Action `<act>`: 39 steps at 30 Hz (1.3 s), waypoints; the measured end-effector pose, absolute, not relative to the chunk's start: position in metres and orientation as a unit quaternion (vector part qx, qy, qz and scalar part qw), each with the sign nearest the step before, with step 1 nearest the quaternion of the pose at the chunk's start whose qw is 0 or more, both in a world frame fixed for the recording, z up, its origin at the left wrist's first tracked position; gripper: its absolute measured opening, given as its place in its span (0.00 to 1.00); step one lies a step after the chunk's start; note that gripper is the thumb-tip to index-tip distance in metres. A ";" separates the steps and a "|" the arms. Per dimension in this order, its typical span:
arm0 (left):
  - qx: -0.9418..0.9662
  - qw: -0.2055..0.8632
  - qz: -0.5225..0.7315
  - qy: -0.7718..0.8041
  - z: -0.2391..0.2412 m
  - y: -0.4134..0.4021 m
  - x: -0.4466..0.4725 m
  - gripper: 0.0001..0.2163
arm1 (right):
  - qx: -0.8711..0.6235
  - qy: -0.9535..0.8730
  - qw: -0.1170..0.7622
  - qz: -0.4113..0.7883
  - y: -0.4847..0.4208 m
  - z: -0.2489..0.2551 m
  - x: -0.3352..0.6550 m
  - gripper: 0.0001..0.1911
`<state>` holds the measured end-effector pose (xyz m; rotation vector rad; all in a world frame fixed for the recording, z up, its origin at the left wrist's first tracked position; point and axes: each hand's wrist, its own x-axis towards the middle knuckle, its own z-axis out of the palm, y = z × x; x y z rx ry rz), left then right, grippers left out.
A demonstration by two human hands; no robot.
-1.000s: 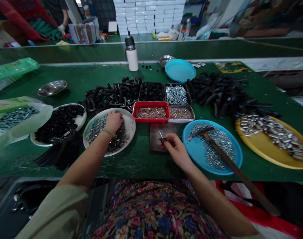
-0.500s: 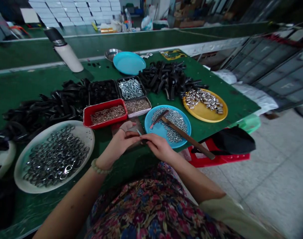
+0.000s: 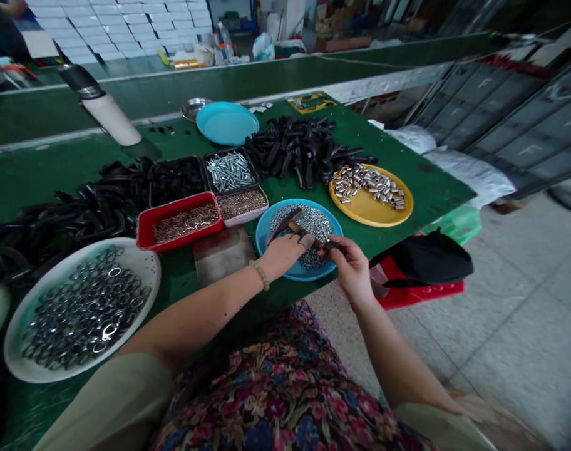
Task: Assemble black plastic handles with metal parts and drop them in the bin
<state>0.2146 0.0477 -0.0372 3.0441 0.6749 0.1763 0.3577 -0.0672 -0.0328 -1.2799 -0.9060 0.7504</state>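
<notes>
Both my hands meet over the near blue plate (image 3: 271, 235) of small silver nuts. My left hand (image 3: 285, 252) reaches across from the left, its fingers pinched over the nuts; what they hold is too small to make out. Just to its right, my right hand (image 3: 352, 268) is closed on a small black part (image 3: 331, 246) at the plate's right rim. A wooden-handled hammer (image 3: 288, 223) lies across the plate, partly hidden by my hands. A brown metal block (image 3: 222, 254) sits left of the plate.
A white plate of metal rings (image 3: 79, 307) lies at the near left, by a red tray of pins (image 3: 182, 222) and trays of screws (image 3: 229, 170). Black parts (image 3: 304, 147), a yellow plate of metal sleeves (image 3: 370, 194) and a bottle (image 3: 107, 109) stand farther off. A red crate (image 3: 421, 291) sits on the floor at the right.
My view has swung right. My left hand left the plate of rings, met the right hand over the block, then both moved right onto the blue plate of nuts.
</notes>
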 end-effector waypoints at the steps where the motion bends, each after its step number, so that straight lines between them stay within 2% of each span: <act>1: 0.975 0.008 0.051 0.218 -0.038 0.048 0.213 0.16 | -0.559 -0.403 0.644 0.332 -0.066 -0.033 0.354 0.12; 7: 0.983 0.030 0.023 0.179 -0.047 0.050 0.211 0.12 | -0.535 -0.431 0.635 0.353 -0.059 -0.029 0.335 0.11; 11: 0.980 0.085 0.024 0.176 -0.050 0.053 0.210 0.10 | -0.532 -0.430 0.640 0.350 -0.060 -0.025 0.330 0.10; 16: 0.966 0.143 0.054 0.207 -0.050 0.052 0.208 0.09 | -0.540 -0.425 0.642 0.340 -0.058 -0.026 0.325 0.11; 22: 0.929 0.227 0.118 0.267 -0.040 0.060 0.193 0.07 | -0.499 -0.436 0.636 0.395 -0.060 -0.030 0.313 0.10; 23: 0.908 0.270 0.146 0.286 -0.037 0.061 0.187 0.07 | -0.497 -0.442 0.626 0.406 -0.061 -0.029 0.309 0.10; 25: 0.798 0.439 0.237 0.339 -0.030 0.059 0.171 0.05 | -0.499 -0.460 0.598 0.426 -0.063 -0.027 0.302 0.09; 27: 0.585 0.638 0.333 0.374 -0.022 0.053 0.154 0.04 | -0.497 -0.488 0.566 0.440 -0.062 -0.025 0.293 0.09; 29: 0.397 0.743 0.383 0.378 -0.014 0.044 0.139 0.07 | -0.491 -0.514 0.541 0.449 -0.059 -0.022 0.283 0.09; 33: 0.278 0.786 0.411 0.369 -0.002 0.028 0.117 0.09 | -0.478 -0.537 0.522 0.459 -0.049 -0.021 0.266 0.10; 37: 0.293 0.789 0.405 0.357 0.003 0.026 0.096 0.11 | -0.479 -0.573 0.478 0.464 -0.044 -0.012 0.261 0.11; 39: 0.323 0.801 0.360 0.353 0.003 0.030 0.082 0.14 | -0.479 -0.631 0.420 0.443 -0.043 0.000 0.264 0.12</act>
